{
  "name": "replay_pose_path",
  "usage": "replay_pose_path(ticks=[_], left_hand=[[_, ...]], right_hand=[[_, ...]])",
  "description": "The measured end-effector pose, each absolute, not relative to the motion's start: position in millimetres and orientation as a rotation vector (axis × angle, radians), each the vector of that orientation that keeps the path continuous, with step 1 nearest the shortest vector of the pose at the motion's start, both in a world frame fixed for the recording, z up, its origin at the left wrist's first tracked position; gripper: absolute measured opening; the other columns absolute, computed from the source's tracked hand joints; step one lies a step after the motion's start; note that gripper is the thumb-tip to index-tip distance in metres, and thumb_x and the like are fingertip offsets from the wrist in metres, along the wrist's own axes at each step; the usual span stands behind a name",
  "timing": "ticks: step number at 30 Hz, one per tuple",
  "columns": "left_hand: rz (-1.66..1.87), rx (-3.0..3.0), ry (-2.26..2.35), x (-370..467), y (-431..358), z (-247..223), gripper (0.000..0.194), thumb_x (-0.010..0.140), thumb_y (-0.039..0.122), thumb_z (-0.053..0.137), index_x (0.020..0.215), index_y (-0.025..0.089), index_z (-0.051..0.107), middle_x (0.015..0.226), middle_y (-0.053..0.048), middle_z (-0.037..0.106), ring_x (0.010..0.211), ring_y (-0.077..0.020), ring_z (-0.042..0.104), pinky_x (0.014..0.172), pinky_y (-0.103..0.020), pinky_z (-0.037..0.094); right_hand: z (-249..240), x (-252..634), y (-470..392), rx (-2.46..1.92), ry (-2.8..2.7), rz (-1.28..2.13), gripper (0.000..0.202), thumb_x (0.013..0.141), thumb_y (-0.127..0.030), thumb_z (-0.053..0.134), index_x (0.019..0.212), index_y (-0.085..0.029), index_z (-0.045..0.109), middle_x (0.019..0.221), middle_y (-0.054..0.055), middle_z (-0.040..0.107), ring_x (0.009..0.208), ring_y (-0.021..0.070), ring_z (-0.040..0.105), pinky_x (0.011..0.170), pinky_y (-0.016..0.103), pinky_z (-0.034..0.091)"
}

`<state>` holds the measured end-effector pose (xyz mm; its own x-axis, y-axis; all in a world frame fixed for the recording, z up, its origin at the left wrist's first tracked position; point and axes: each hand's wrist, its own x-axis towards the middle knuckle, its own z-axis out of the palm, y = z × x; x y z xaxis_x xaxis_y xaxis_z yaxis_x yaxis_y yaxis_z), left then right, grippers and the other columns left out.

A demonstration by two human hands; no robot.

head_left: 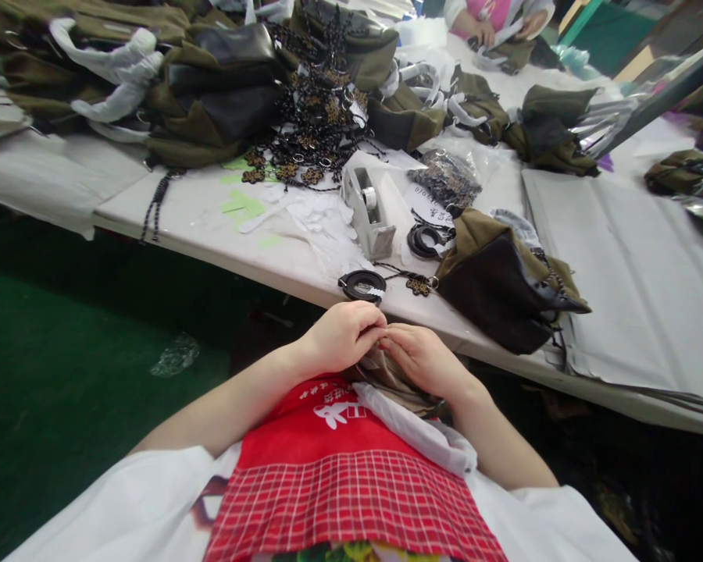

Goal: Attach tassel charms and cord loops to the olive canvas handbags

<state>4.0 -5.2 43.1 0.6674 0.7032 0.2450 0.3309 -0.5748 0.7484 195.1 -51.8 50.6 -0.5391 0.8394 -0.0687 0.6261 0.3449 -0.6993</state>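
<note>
My left hand (347,336) and my right hand (420,357) meet in front of the red apron, fingertips together at the upper edge of a brown bag (395,378). Both hands are closed on this bag, which rests against the apron and is partly hidden by them. A white wrapped handle (422,429) hangs from it across the apron. Just beyond my fingers, a coiled black strap (363,286) lies at the table's edge. To its right are a flower-shaped tag on a cord (419,286) and an olive and black bag (497,285).
The white table (199,250) holds a tape dispenser (368,207), a second coiled strap (425,240), a heap of corded tags (322,117) and several olive bags (211,94). Across it, a person's hands (485,33) handle another bag.
</note>
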Motion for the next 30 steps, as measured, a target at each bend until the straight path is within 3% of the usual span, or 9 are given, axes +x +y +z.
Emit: replay_pose_path(ticks=[11, 17, 27, 30], left_hand=[[0.674, 2.267, 0.884, 9, -12, 32, 0.013, 0.091, 0.017, 0.054, 0.081, 0.016, 0.062, 0.079, -0.004, 0.066, 0.073, -0.0158, 0.061, 0.069, -0.028, 0.048], [0.745, 2.240, 0.933, 9, -17, 30, 0.016, 0.091, 0.017, 0.052, 0.079, 0.017, 0.062, 0.079, -0.004, 0.066, 0.073, -0.0156, 0.061, 0.069, -0.028, 0.048], [0.731, 2.284, 0.919, 11, -15, 30, 0.018, 0.093, 0.021, 0.051, 0.080, 0.017, 0.063, 0.078, -0.004, 0.067, 0.073, -0.0157, 0.063, 0.070, -0.028, 0.051], [0.757, 2.322, 0.881, -1, -17, 37, 0.016, 0.093, 0.018, 0.049, 0.097, 0.017, 0.065, 0.098, -0.007, 0.070, 0.089, -0.0172, 0.065, 0.081, -0.029, 0.053]], right_hand=[[47, 193, -48, -1.367, -2.283, 1.149, 0.031, 0.101, -0.026, 0.041, 0.102, -0.020, 0.071, 0.109, 0.008, 0.072, 0.099, 0.0215, 0.065, 0.089, 0.032, 0.048], [43, 197, -45, -1.403, -2.172, 1.236, 0.036, 0.102, -0.031, 0.040, 0.091, -0.017, 0.071, 0.090, 0.006, 0.073, 0.083, 0.0191, 0.065, 0.080, 0.030, 0.048], [42, 197, -38, -1.348, -2.213, 1.271, 0.033, 0.100, -0.030, 0.043, 0.093, -0.017, 0.073, 0.092, 0.006, 0.075, 0.080, 0.0194, 0.065, 0.081, 0.032, 0.050], [40, 204, -33, -1.335, -2.171, 1.275, 0.031, 0.098, -0.031, 0.046, 0.095, -0.018, 0.073, 0.088, 0.004, 0.075, 0.077, 0.0185, 0.066, 0.076, 0.030, 0.051]])
